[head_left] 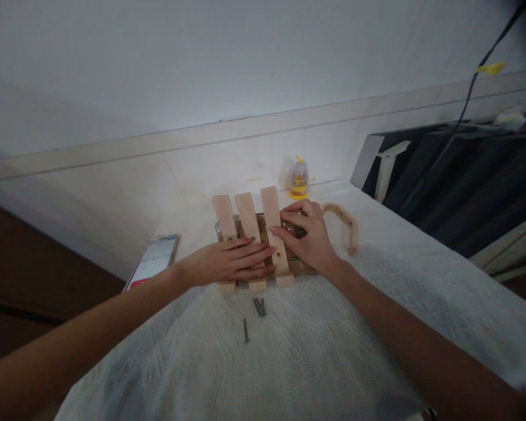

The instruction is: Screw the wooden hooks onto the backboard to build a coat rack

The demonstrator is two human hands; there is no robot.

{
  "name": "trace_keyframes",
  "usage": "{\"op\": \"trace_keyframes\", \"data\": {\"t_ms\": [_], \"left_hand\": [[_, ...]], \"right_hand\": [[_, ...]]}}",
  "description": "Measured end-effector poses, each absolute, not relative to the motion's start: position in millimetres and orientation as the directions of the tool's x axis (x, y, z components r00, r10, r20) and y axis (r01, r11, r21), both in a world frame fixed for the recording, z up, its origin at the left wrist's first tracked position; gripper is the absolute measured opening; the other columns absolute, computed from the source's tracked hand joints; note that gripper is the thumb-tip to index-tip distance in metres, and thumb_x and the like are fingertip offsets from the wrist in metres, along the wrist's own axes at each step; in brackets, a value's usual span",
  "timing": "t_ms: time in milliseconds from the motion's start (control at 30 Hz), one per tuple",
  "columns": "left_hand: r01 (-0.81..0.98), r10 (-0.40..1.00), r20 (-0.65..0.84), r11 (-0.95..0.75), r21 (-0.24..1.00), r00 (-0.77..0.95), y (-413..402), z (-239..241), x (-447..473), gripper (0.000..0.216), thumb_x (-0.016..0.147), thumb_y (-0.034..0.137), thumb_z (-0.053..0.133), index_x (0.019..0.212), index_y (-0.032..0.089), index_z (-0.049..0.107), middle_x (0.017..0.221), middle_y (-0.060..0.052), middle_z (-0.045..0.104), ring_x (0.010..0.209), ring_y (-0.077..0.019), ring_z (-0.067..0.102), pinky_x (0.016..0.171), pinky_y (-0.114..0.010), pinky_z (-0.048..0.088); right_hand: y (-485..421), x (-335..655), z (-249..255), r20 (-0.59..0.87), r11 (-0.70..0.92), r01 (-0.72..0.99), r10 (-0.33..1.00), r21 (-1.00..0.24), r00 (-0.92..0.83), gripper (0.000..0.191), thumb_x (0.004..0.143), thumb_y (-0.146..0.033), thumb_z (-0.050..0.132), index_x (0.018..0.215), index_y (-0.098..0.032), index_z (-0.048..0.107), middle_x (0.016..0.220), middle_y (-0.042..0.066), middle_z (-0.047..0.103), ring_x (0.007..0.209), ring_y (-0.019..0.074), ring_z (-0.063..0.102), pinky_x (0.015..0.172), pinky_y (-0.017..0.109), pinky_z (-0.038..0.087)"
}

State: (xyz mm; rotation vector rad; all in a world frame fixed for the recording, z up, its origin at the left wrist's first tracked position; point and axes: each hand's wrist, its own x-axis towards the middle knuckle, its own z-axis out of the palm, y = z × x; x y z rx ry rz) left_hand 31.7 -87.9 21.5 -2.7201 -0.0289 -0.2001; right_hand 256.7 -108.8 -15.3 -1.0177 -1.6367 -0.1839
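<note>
Slats (246, 215) lie under left fingers (248, 257), one apparently touching right thumb (284, 236).

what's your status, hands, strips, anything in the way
Left hand across strips; right hand on rightmost one; strips side by side; screws lie in front, clear of hands.

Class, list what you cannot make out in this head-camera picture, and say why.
All in the head view:
Part of the middle wooden piece: covered by the left hand.
Full outline of the brown patterned object: behind the wood and the right hand.
Bottle lettering: too small and blurred.
Dark panels: cut off by the right edge.
</note>
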Motion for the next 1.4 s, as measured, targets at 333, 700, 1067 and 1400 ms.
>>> {"op": "trace_keyframes", "data": {"t_ms": [333, 700, 1067, 1400], "left_hand": [[0.068, -0.005, 0.209, -0.939, -0.337, 0.978, -93.5, 20.4, 35.6, 0.065, 0.086, 0.002, 0.041, 0.143, 0.03, 0.025, 0.138, 0.0, 0.05, 0.129, -0.0082, 0.043, 0.107, -0.022, 0.034], [0.119, 0.098, 0.083, -0.946, -0.3, 0.992, -98.1, 18.0, 33.9, 0.057, 0.089, 0.004, 0.037, 0.14, 0.03, 0.031, 0.142, 0.001, 0.043, 0.133, -0.0095, 0.037, 0.111, -0.026, 0.031], [0.007, -0.042, 0.052, -0.709, -0.705, 0.998, -97.7, 18.8, 33.6, 0.044, 0.091, 0.011, 0.036, 0.134, 0.016, 0.041, 0.145, -0.004, 0.04, 0.132, -0.0104, 0.038, 0.108, -0.024, 0.033], [0.018, 0.041, -0.011, -0.656, -0.755, 0.999, -101.6, 21.0, 36.2, 0.046, 0.091, 0.011, 0.038, 0.136, 0.019, 0.038, 0.148, -0.003, 0.034, 0.133, -0.0102, 0.038, 0.096, -0.024, 0.041]], "right_hand": [[-109.8, 257.4, -14.0, 0.863, 0.609, 0.709, 0.505, -0.355, -0.002, 0.014, 0.076, -0.033, 0.069, 0.088, -0.026, 0.07, 0.089, 0.004, 0.06, 0.09, 0.0225, 0.054, 0.082, 0.044, 0.044], [-114.1, 258.2, -10.6, 0.881, 0.656, 0.676, 0.473, -0.336, -0.02, 0.022, 0.082, -0.033, 0.06, 0.099, -0.02, 0.068, 0.091, 0.008, 0.061, 0.091, 0.0236, 0.054, 0.082, 0.043, 0.045], [-109.9, 260.5, -12.8, 0.855, 0.664, 0.629, 0.519, -0.405, 0.003, 0.021, 0.086, -0.032, 0.052, 0.098, -0.022, 0.066, 0.094, 0.007, 0.064, 0.094, 0.0229, 0.056, 0.085, 0.043, 0.043], [-111.5, 258.3, -11.4, 0.842, 0.647, 0.651, 0.538, -0.397, -0.022, 0.02, 0.085, -0.032, 0.052, 0.096, -0.021, 0.064, 0.094, 0.008, 0.062, 0.094, 0.024, 0.054, 0.086, 0.043, 0.042]]}}
